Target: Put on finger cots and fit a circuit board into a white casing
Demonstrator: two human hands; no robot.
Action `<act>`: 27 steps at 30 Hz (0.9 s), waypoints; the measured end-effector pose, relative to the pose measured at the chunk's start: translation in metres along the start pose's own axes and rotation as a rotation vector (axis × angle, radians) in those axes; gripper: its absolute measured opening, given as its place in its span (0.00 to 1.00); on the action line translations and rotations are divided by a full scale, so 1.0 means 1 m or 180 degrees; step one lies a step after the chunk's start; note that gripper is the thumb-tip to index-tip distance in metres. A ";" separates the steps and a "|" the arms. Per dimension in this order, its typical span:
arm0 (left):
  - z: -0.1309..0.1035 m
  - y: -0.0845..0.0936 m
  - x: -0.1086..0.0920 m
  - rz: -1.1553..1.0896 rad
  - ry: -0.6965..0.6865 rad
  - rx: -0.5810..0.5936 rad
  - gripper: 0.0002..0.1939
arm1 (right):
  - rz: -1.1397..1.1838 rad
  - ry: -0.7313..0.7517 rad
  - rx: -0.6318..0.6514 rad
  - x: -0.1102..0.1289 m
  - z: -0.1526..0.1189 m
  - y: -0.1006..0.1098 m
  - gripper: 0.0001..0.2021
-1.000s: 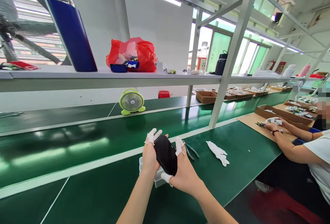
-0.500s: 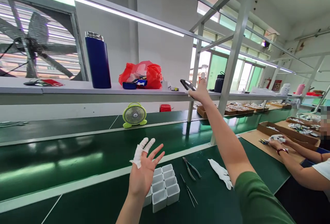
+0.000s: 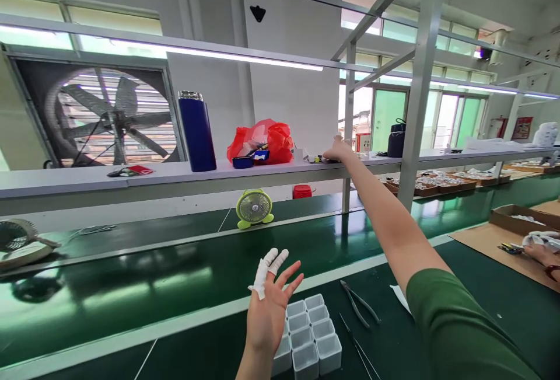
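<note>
My right hand [image 3: 339, 149] is stretched up to the white shelf [image 3: 131, 177] and lies palm down over a black phone [image 3: 324, 160], of which only a dark sliver shows under the fingers. My left hand [image 3: 271, 304] hovers open above the green bench, fingers spread, with white finger cots on two fingers. Just to its right sits a white tray of small square compartments [image 3: 312, 333]. Pliers [image 3: 359, 304] and thin tweezers [image 3: 356, 348] lie beside the tray. My right arm hides most of a white glove [image 3: 399, 298].
A blue flask [image 3: 196, 132], a red plastic bag [image 3: 262, 140] and a black bottle [image 3: 396, 140] stand on the shelf. A small green fan [image 3: 255, 208] sits on the conveyor. A metal post [image 3: 415, 105] rises at right. A co-worker's hand [image 3: 542, 246] works by cardboard boxes [image 3: 520, 219].
A second ago both hands held the phone low over the bench. My right hand then lifted it to the shelf and now lies flat on it there; my left hand stays open.
</note>
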State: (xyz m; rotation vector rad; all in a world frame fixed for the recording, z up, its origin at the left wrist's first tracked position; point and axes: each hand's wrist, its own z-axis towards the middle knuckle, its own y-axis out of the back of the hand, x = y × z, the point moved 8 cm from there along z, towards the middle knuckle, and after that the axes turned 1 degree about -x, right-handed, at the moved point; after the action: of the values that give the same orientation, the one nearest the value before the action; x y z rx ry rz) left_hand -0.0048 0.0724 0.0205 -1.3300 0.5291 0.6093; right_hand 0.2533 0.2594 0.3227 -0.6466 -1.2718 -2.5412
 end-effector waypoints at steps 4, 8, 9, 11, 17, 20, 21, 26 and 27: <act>-0.003 -0.001 0.000 0.0113 -0.0006 -0.0189 0.28 | 0.0124 -0.0185 0.0053 -0.002 -0.007 -0.007 0.51; -0.008 -0.008 -0.003 0.0240 -0.0030 -0.0216 0.28 | 0.0362 -0.0073 -0.0211 0.005 -0.016 0.012 0.43; -0.009 -0.008 -0.005 0.0271 -0.0055 -0.0231 0.28 | 0.0415 -0.0001 -0.0316 0.007 -0.021 0.023 0.40; -0.009 -0.005 -0.011 0.0318 -0.0157 -0.0284 0.28 | 0.0554 0.0269 -0.0613 0.010 -0.044 0.050 0.34; -0.010 -0.001 -0.024 0.0290 -0.0748 -0.0254 0.24 | 0.1525 0.2070 -0.1966 0.000 -0.246 0.080 0.25; -0.011 0.007 -0.003 0.0626 -0.0611 -0.0246 0.22 | 0.1085 0.2802 -0.1917 -0.025 -0.355 0.019 0.29; -0.012 0.013 0.007 0.0727 -0.0528 -0.0286 0.21 | 0.1045 0.2866 -0.1456 -0.034 -0.375 -0.013 0.30; -0.024 0.060 0.032 0.1278 -0.0508 -0.0485 0.16 | 0.1989 0.1584 0.0242 -0.089 -0.384 -0.135 0.19; -0.027 0.068 0.034 0.1340 -0.0540 -0.0495 0.15 | 0.2333 0.1121 0.0628 -0.098 -0.378 -0.152 0.18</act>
State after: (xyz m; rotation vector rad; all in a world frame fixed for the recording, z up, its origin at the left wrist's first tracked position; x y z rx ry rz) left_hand -0.0261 0.0578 -0.0562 -1.3047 0.6372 1.1188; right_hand 0.1734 0.0478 -0.0306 -0.4744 -0.9194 -1.8021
